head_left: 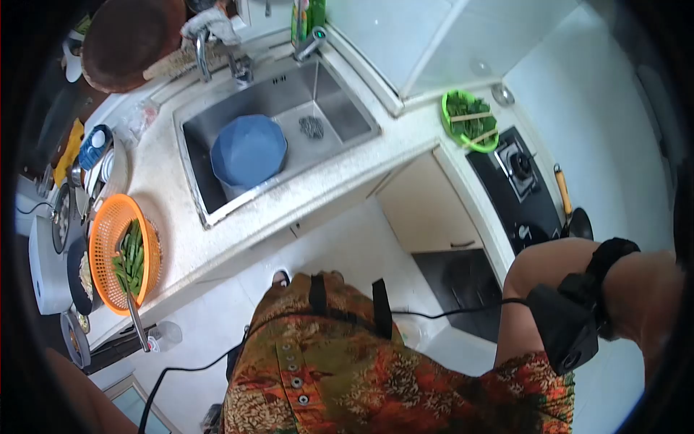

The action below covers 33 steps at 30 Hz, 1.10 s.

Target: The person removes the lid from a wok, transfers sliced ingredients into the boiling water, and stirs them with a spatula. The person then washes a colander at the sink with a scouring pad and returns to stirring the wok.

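Note:
My right arm is bent at the right edge, with a black strap and a small black camera [567,325] on its wrist. Past the strap, part of my right hand [647,300] runs into the dark border, its fingers hidden. Closest to that arm are a black pan [580,226] with a wooden handle and the stove [491,177]. Only a piece of my left arm [90,394] shows at the lower left; the hand is outside the picture. Above it, an orange colander [101,278] holds green pods and a metal-handled utensil [136,322].
A blue basin [249,152] sits in the steel sink [336,94], with a faucet [202,58] behind. A green basket [448,123] of leafy greens stands beside the stove. Bowls and a blue bottle [94,147] crowd the left counter. A black cable [448,313] crosses my body.

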Each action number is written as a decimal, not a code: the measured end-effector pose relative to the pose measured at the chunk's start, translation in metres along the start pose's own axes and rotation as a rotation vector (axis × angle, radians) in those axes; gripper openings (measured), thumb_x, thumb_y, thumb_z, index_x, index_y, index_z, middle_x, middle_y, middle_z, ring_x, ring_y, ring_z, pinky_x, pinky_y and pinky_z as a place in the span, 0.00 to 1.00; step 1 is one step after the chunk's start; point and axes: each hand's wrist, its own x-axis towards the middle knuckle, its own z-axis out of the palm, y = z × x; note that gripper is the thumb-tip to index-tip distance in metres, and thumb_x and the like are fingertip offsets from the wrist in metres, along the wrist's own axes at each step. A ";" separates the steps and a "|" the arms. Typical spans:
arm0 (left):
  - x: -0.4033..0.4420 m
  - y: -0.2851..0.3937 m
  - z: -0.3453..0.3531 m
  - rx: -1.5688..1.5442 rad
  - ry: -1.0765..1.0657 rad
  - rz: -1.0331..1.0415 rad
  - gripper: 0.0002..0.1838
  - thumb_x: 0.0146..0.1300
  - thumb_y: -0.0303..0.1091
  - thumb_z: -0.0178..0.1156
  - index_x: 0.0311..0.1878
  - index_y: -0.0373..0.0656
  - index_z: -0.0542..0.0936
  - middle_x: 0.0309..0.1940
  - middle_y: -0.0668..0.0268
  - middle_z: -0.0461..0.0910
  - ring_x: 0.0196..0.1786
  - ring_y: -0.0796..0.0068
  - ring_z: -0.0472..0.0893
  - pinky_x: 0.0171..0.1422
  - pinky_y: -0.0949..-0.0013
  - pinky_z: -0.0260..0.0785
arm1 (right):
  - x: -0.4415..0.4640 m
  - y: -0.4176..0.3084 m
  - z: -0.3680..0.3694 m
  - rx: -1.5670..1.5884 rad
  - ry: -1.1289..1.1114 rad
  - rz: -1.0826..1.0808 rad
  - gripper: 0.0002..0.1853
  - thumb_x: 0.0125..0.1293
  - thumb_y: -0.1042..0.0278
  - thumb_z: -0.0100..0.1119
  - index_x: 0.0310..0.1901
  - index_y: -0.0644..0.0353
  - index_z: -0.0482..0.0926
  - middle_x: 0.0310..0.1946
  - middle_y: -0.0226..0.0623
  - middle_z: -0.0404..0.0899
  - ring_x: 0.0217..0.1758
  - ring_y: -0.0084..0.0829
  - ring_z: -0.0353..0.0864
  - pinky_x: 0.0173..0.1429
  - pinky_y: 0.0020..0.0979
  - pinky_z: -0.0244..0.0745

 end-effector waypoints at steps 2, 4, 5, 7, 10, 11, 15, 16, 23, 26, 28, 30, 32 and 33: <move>-0.003 0.008 -0.005 0.020 -0.001 0.031 0.36 0.65 0.59 0.52 0.72 0.52 0.61 0.74 0.56 0.55 0.76 0.53 0.53 0.75 0.35 0.31 | 0.003 0.001 0.005 0.005 -0.032 -0.040 0.33 0.70 0.49 0.54 0.68 0.61 0.62 0.58 0.52 0.71 0.57 0.49 0.74 0.59 0.42 0.72; -0.005 0.016 -0.010 0.044 -0.004 0.059 0.36 0.65 0.58 0.52 0.72 0.53 0.61 0.74 0.56 0.55 0.76 0.52 0.53 0.75 0.35 0.31 | 0.008 0.004 0.011 0.021 -0.061 -0.078 0.32 0.70 0.49 0.54 0.68 0.62 0.62 0.56 0.53 0.72 0.55 0.49 0.75 0.58 0.42 0.72; -0.006 0.019 -0.013 0.055 -0.007 0.072 0.36 0.65 0.58 0.52 0.72 0.53 0.61 0.74 0.56 0.55 0.76 0.52 0.53 0.75 0.35 0.30 | 0.010 0.008 0.014 0.026 -0.068 -0.088 0.32 0.70 0.49 0.54 0.67 0.62 0.62 0.56 0.53 0.73 0.55 0.49 0.76 0.58 0.41 0.72; -0.003 0.029 -0.021 0.084 -0.022 0.108 0.36 0.65 0.58 0.52 0.72 0.54 0.61 0.74 0.56 0.55 0.76 0.52 0.52 0.75 0.34 0.30 | 0.015 0.012 0.023 0.057 -0.084 -0.128 0.32 0.70 0.50 0.54 0.67 0.63 0.63 0.54 0.54 0.74 0.53 0.48 0.76 0.57 0.41 0.73; 0.005 0.051 -0.040 0.132 -0.022 0.144 0.36 0.65 0.58 0.52 0.73 0.54 0.61 0.74 0.57 0.55 0.77 0.52 0.52 0.75 0.33 0.29 | 0.026 0.025 0.037 0.121 -0.116 -0.164 0.31 0.70 0.50 0.54 0.66 0.64 0.64 0.52 0.55 0.75 0.52 0.48 0.78 0.56 0.40 0.74; 0.007 0.060 -0.048 0.150 -0.019 0.158 0.36 0.65 0.58 0.52 0.73 0.55 0.61 0.75 0.57 0.54 0.77 0.52 0.52 0.75 0.33 0.28 | 0.029 0.031 0.045 0.151 -0.129 -0.178 0.31 0.70 0.51 0.54 0.66 0.64 0.64 0.52 0.56 0.76 0.51 0.47 0.78 0.56 0.39 0.74; 0.024 0.112 -0.078 0.263 -0.050 0.254 0.35 0.65 0.58 0.52 0.73 0.56 0.61 0.75 0.57 0.54 0.77 0.52 0.51 0.75 0.32 0.27 | 0.013 0.087 0.073 0.285 -0.116 -0.156 0.30 0.71 0.51 0.54 0.65 0.66 0.65 0.49 0.58 0.78 0.48 0.47 0.80 0.54 0.38 0.75; 0.027 0.124 -0.086 0.290 -0.056 0.290 0.35 0.65 0.58 0.52 0.73 0.56 0.61 0.75 0.57 0.54 0.77 0.52 0.51 0.75 0.32 0.26 | 0.000 0.108 0.077 0.292 -0.079 -0.064 0.30 0.71 0.52 0.54 0.65 0.66 0.65 0.48 0.58 0.79 0.48 0.47 0.80 0.54 0.38 0.75; -0.078 0.083 -0.180 0.952 0.252 -0.066 0.33 0.68 0.53 0.48 0.64 0.33 0.71 0.65 0.46 0.67 0.67 0.51 0.69 0.65 0.57 0.68 | -0.231 0.262 0.068 -0.522 -0.089 1.040 0.22 0.68 0.66 0.56 0.62 0.64 0.72 0.52 0.42 0.80 0.52 0.28 0.78 0.56 0.30 0.72; -0.158 0.036 -0.200 0.845 0.715 -0.920 0.32 0.65 0.50 0.59 0.65 0.37 0.70 0.62 0.59 0.72 0.62 0.65 0.73 0.66 0.59 0.64 | -0.259 0.254 0.093 -0.178 -0.071 1.314 0.21 0.67 0.70 0.58 0.61 0.64 0.73 0.52 0.42 0.80 0.53 0.30 0.79 0.55 0.31 0.73; -0.238 0.010 -0.230 0.798 0.748 -1.464 0.43 0.59 0.56 0.64 0.72 0.46 0.61 0.65 0.61 0.68 0.63 0.68 0.71 0.60 0.55 0.65 | -0.261 0.252 0.111 -0.227 -0.163 1.281 0.21 0.66 0.68 0.59 0.60 0.64 0.74 0.50 0.44 0.81 0.50 0.32 0.80 0.52 0.32 0.74; -0.336 -0.019 -0.266 0.721 0.689 -1.759 0.49 0.57 0.59 0.65 0.75 0.48 0.52 0.66 0.58 0.66 0.61 0.65 0.72 0.52 0.53 0.69 | -0.256 0.252 0.124 -0.283 -0.255 1.247 0.22 0.65 0.67 0.61 0.59 0.65 0.75 0.49 0.45 0.82 0.47 0.34 0.81 0.49 0.33 0.75; -0.389 -0.041 -0.277 0.671 0.699 -1.950 0.49 0.59 0.58 0.64 0.75 0.48 0.50 0.63 0.57 0.67 0.57 0.62 0.74 0.47 0.51 0.71 | -0.248 0.255 0.133 -0.323 -0.395 1.236 0.21 0.64 0.66 0.61 0.58 0.63 0.76 0.46 0.47 0.82 0.45 0.36 0.82 0.48 0.33 0.76; -0.402 -0.050 -0.274 0.648 0.738 -1.998 0.49 0.60 0.56 0.64 0.75 0.48 0.49 0.61 0.57 0.69 0.54 0.61 0.76 0.45 0.49 0.73 | -0.240 0.253 0.137 -0.324 -0.397 1.231 0.21 0.64 0.66 0.61 0.58 0.63 0.76 0.46 0.47 0.82 0.45 0.36 0.82 0.48 0.33 0.76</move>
